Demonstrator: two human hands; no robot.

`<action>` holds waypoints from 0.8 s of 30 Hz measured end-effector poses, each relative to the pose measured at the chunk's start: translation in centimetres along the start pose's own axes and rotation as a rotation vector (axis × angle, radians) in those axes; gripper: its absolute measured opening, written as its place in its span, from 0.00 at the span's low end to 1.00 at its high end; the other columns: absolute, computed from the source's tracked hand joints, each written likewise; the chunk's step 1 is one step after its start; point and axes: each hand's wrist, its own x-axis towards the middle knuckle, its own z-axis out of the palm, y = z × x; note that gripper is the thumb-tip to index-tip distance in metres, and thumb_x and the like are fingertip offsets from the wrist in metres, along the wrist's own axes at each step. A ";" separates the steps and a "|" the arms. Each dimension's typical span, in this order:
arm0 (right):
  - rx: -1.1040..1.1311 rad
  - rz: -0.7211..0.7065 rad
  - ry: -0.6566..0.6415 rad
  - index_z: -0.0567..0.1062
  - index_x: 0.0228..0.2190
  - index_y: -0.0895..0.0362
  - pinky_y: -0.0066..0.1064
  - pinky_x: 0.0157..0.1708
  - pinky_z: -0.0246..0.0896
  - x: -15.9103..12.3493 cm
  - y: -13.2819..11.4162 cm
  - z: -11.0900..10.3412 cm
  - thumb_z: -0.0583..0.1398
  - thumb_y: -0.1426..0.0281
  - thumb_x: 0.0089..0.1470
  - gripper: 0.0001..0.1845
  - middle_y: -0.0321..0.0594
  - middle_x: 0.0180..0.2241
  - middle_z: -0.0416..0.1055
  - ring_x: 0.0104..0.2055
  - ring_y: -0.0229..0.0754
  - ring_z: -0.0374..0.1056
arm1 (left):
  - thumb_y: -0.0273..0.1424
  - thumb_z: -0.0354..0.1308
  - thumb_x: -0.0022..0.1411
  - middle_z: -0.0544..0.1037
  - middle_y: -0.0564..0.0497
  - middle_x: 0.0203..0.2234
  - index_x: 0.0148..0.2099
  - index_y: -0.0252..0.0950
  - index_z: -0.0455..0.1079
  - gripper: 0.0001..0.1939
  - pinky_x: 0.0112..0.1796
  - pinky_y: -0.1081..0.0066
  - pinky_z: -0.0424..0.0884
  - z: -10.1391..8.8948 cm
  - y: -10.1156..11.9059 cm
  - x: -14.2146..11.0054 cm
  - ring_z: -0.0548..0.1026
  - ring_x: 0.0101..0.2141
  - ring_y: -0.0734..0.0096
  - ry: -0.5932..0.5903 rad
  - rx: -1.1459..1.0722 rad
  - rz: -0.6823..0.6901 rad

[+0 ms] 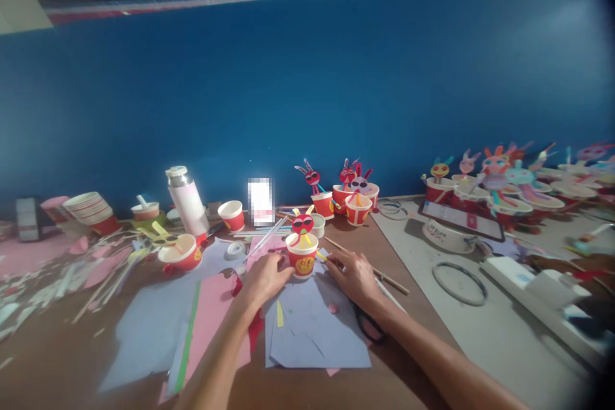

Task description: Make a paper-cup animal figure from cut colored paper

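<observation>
A red and white paper cup [302,262] with a yellow print stands upright on blue-grey paper sheets [319,339]. Out of it rises a red paper figure [302,224] with dark glasses and yellow ears. My left hand [265,278] is curled against the cup's left side, its fingertips partly hidden. On the other side, my right hand [354,277] pinches the end of a small yellow paper strip [321,256] beside the cup. Black-handled scissors [369,325] lie partly under my right wrist.
Similar cups with paper figures stand behind [323,205] and at far right [439,191]. Leftward are a thermos [188,202], stacked cups [93,211] and paper scraps. A tape roll [236,250], a wooden stick [391,282], a phone [461,221] and a power strip [538,301] lie around.
</observation>
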 end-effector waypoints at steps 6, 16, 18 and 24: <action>-0.017 -0.036 -0.003 0.75 0.31 0.53 0.31 0.35 0.48 0.0 0.5 0.3 0.55 0.67 0.56 0.09 0.35 0.30 0.75 0.33 0.40 0.68 | 0.29 0.49 0.61 0.78 0.50 0.37 0.41 0.39 0.72 0.12 0.42 0.70 0.68 1.8 3.3 -1.8 0.74 0.39 0.67 0.014 0.011 0.305; -0.014 -0.050 0.046 0.70 0.31 0.57 0.32 0.35 0.50 0.1 1.3 0.6 0.54 0.70 0.54 0.06 0.38 0.29 0.73 0.31 0.41 0.66 | 0.22 0.40 0.64 0.73 0.45 0.42 0.46 0.34 0.64 0.14 0.44 0.67 0.68 8.0 3.5 1.1 0.71 0.44 0.66 0.127 0.058 0.539; -0.001 -0.056 0.049 0.70 0.32 0.57 0.32 0.37 0.50 0.1 1.4 0.6 0.54 0.71 0.53 0.05 0.38 0.29 0.73 0.32 0.41 0.67 | 0.24 0.40 0.65 0.72 0.46 0.39 0.44 0.35 0.64 0.13 0.42 0.68 0.69 7.9 3.4 1.4 0.71 0.41 0.67 0.123 0.073 0.527; 0.024 -0.071 0.021 0.70 0.31 0.56 0.33 0.38 0.52 0.2 1.7 0.3 0.54 0.71 0.53 0.05 0.38 0.29 0.74 0.33 0.42 0.68 | 0.25 0.41 0.65 0.71 0.49 0.35 0.38 0.35 0.65 0.11 0.34 0.74 0.67 7.9 3.6 1.6 0.71 0.33 0.71 0.089 0.112 0.496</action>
